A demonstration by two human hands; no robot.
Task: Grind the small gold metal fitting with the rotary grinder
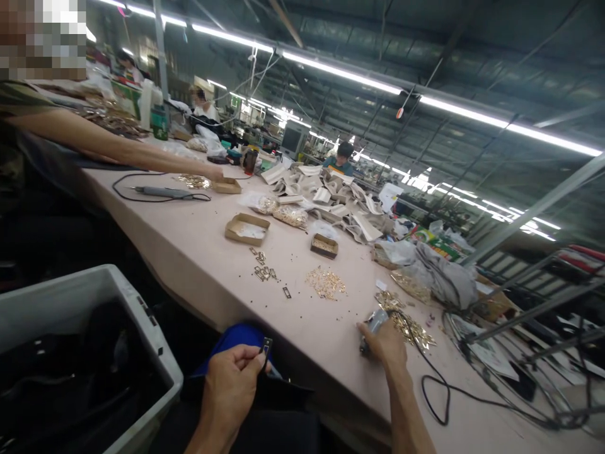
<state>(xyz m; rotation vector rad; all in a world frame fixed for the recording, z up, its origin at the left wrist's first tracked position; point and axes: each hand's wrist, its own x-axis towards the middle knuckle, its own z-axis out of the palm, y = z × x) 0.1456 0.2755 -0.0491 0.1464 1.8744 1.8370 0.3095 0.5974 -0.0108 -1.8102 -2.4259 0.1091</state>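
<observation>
My left hand pinches a small dark buckle between thumb and fingertips, off the table edge; a slip would likely drop it into my lap. My right hand is clenched round a corded electric tool, whose cable could snag the loose gold fittings.

Left hand pinched small dark buckle below table edge, above blue cloth. Right hand rested on long pale table, closed around grey corded tool; black cable looped off to right. Gold fittings lay heaped ahead of right hand, more gold pieces just beside tool. Dark buckles scattered mid-table, near two cardboard trays. White bin stood at left. Co-worker's arm stretched across far end of table.
</observation>
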